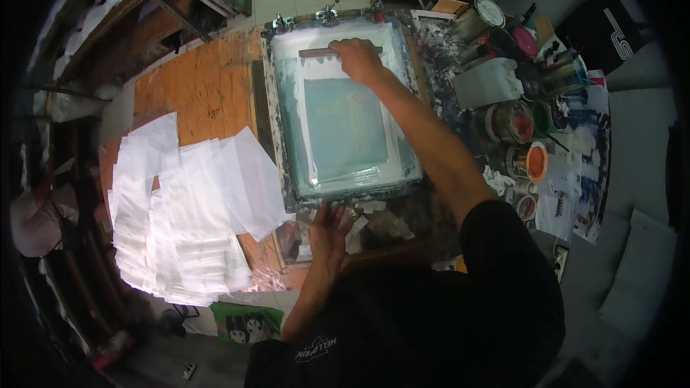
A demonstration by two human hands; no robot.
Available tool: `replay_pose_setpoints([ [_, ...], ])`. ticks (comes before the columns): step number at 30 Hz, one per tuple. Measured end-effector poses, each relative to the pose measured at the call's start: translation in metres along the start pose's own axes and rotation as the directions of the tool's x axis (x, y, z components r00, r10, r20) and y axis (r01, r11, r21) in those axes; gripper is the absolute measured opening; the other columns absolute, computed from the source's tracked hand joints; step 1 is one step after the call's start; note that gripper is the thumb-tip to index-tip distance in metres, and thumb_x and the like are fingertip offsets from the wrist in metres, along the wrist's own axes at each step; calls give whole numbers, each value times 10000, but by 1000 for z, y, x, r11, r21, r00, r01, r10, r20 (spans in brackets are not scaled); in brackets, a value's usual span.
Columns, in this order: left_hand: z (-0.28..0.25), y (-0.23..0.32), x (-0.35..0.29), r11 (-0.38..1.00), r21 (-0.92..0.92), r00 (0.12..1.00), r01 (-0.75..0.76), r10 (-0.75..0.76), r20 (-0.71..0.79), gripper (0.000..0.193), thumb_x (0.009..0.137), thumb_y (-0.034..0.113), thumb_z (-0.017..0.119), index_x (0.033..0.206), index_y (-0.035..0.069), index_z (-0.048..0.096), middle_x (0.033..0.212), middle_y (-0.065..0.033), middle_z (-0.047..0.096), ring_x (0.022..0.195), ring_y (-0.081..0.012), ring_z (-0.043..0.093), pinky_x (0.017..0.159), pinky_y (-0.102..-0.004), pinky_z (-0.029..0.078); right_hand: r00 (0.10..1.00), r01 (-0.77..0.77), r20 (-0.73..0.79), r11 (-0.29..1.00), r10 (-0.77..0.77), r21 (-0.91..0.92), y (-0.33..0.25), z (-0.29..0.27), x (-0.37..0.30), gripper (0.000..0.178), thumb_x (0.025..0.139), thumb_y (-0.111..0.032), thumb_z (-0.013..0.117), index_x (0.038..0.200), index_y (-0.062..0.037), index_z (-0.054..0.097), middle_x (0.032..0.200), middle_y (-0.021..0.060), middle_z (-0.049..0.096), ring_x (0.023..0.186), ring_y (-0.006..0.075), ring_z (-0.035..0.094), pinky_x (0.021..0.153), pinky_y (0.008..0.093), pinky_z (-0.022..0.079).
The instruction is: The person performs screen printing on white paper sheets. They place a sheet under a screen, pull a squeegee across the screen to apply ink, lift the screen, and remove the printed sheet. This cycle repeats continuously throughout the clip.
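Our black shirt (pixel 424 316) filled the bottom. Up top, we had the right hand (pixel 357 59) wrapped round the squeegee (pixel 316 52), at the far end of the screen (pixel 327 144). Left hand (pixel 330 236) was at the near edge, couldn't tell if gripping. Sheets (pixel 194 205) lay left on the counter (pixel 190 90).

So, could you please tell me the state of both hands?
Left hand: at the near edge of the screen frame; grip unclear.
Right hand: closed, holding the squeegee.
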State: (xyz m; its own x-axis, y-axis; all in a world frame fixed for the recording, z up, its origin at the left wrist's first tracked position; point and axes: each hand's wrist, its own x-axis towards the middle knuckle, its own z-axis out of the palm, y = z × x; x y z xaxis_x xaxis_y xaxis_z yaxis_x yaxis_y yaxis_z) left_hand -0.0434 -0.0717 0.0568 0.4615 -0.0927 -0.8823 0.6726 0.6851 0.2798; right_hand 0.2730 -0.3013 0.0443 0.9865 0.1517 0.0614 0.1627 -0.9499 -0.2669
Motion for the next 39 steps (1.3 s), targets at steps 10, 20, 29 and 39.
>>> replay_pose_setpoints([
  [10, -19, 3, 2, 998, -8, 987, -60, 60, 149, 396, 1030, 337, 562, 1327, 77, 532, 1334, -122, 562, 1316, -281, 513, 1069, -576, 361, 998, 41, 35, 996, -44, 83, -50, 13, -119, 308, 853, -37, 578, 1112, -134, 713, 987, 113, 727, 930, 321, 688, 857, 505, 466],
  [20, -29, -3, 22, 997, 28, 986, -70, 65, 156, 397, 1000, 345, 592, 1285, 75, 530, 1234, -121, 580, 1290, -290, 539, 1060, -579, 366, 999, 33, -1, 988, -33, 149, -123, 3, -293, 499, 749, 13, 648, 1240, -77, 632, 1112, 111, 688, 1093, 307, 617, 943, 484, 396],
  [29, 0, 32, -43, 991, -119, 936, -66, 102, 337, 332, 964, 261, 627, 1214, 51, 564, 1210, -169, 630, 1254, -328, 579, 1103, -559, 380, 969, 175, -193, 979, -154, 100, -136, -104, -249, 309, 828, -223, 708, 1072, -40, 661, 915, 120, 685, 866, 284, 637, 748, 428, 425],
  [39, 133, 135, 48, 552, -23, 483, -834, 749, 454, 352, 938, 96, 598, 1260, -43, 587, 1232, -199, 659, 1144, -333, 633, 1062, -437, 446, 916, 245, -328, 970, -230, 5, -129, -250, -110, 563, 892, -565, 679, 907, -7, 752, 688, 177, 696, 598, 311, 692, 626, 440, 550],
])
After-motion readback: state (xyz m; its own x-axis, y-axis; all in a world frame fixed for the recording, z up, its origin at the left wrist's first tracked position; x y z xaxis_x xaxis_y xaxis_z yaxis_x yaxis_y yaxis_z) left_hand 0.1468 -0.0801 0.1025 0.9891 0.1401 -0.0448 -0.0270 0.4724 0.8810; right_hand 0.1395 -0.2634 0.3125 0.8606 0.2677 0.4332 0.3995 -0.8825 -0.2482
